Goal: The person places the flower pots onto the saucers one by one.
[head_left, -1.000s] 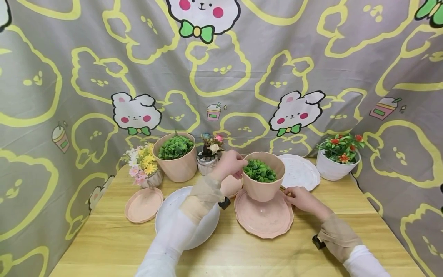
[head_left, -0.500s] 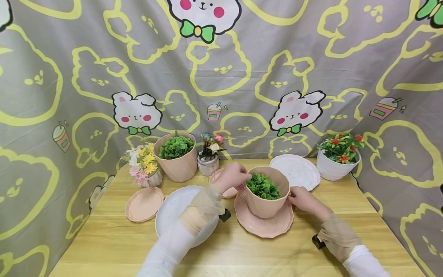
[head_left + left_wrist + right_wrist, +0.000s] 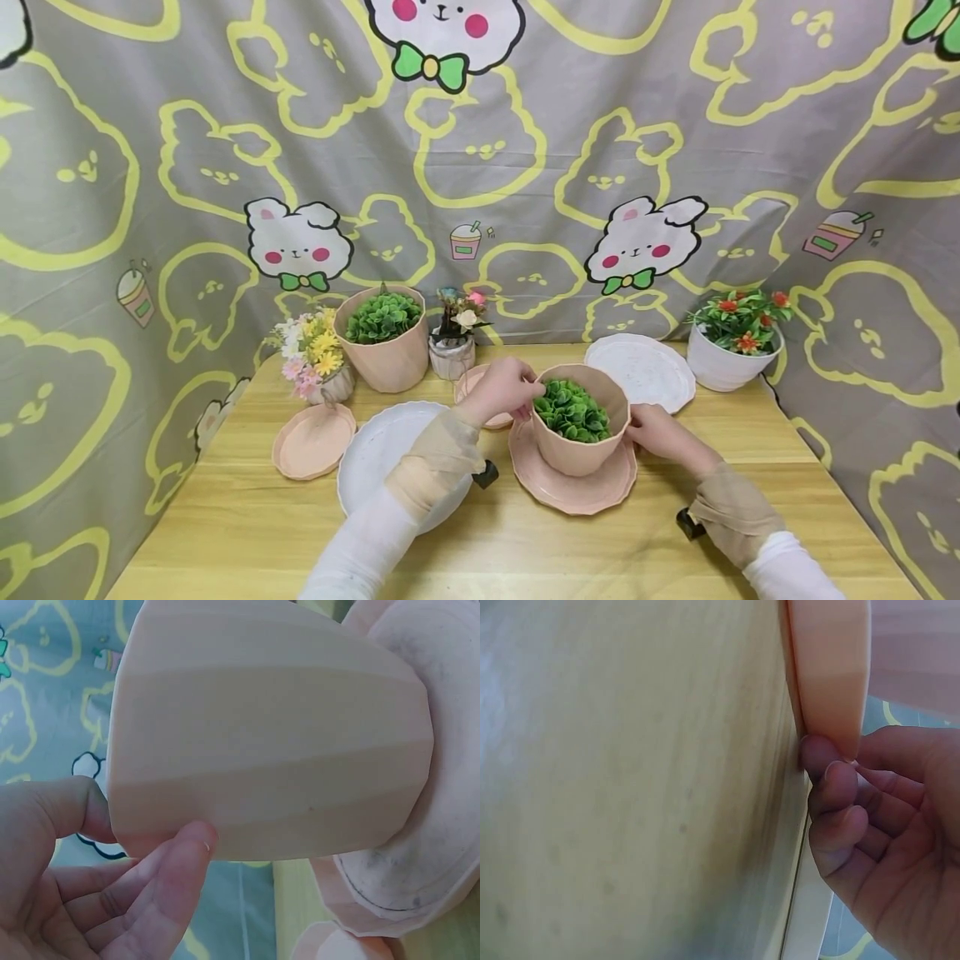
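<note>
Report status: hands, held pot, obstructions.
Left hand pinches rim of pot. Right hand pinches edge of pink saucer. Pot appears seated on saucer. No obstruction visible.

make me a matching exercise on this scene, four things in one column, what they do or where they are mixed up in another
Things
1. left hand
2. right hand
3. red flowers
4. front pink pot

Places and states
A. contains green leaves
B. pinching the rim of a pink saucer
C. gripping a pot's rim
D. in a white pot

Right pairs: 1-C, 2-B, 3-D, 4-A
</note>
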`<state>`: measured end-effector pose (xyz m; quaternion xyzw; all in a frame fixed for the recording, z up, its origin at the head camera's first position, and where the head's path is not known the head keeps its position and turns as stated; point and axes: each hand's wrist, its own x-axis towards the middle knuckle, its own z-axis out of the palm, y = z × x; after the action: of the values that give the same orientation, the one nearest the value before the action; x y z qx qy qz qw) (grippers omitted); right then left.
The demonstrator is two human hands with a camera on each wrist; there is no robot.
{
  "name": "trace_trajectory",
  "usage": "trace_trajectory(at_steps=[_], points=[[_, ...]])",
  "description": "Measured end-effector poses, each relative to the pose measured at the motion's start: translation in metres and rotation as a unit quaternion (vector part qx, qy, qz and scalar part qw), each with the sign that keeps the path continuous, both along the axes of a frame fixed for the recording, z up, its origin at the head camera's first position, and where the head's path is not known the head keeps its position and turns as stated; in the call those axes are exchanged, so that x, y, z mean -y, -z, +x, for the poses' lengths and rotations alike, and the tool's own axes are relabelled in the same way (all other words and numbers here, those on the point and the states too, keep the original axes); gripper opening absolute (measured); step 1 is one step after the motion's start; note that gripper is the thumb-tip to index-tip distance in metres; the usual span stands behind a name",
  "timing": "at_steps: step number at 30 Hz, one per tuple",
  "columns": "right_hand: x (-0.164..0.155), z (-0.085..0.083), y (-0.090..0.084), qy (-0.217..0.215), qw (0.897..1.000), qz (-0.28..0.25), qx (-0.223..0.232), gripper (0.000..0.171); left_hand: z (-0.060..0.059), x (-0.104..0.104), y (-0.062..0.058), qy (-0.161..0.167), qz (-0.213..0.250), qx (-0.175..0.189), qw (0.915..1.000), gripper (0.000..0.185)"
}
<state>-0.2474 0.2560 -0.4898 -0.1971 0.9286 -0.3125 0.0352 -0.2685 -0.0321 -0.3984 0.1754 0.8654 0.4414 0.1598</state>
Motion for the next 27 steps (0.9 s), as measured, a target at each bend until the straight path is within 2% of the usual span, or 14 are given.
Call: trace_trajectory(at_steps=[5, 11, 18, 23, 27], points=[[-0.001, 0.001, -0.001, -0.001, 1.0, 0.002, 0.007, 0.015, 0.001, 0.002, 0.002, -0.005, 0.016, 0.02, 0.9997, 0.02], [-0.002, 0.0, -0.001, -0.006, 1.0, 0.0, 0.01, 0.015, 0.006, 0.005, 0.0, -0.011, 0.023, 0.03, 0.9992, 0.034], [-0.007, 0.0, -0.004, -0.007, 0.999, -0.016, 0.045, 0.013, 0.013, 0.009, -0.004, -0.024, 0.01, 0.002, 0.9996, 0.034], [-0.014, 0.001, -0.009, -0.001, 1.0, -0.001, 0.027, 0.012, 0.017, 0.017, -0.012, -0.036, -0.004, -0.048, 0.9982, 0.033], [-0.022, 0.003, -0.016, -0.005, 1.0, 0.004, 0.014, 0.014, 0.021, 0.021, -0.02, -0.037, 0.023, -0.056, 0.9975, 0.031]])
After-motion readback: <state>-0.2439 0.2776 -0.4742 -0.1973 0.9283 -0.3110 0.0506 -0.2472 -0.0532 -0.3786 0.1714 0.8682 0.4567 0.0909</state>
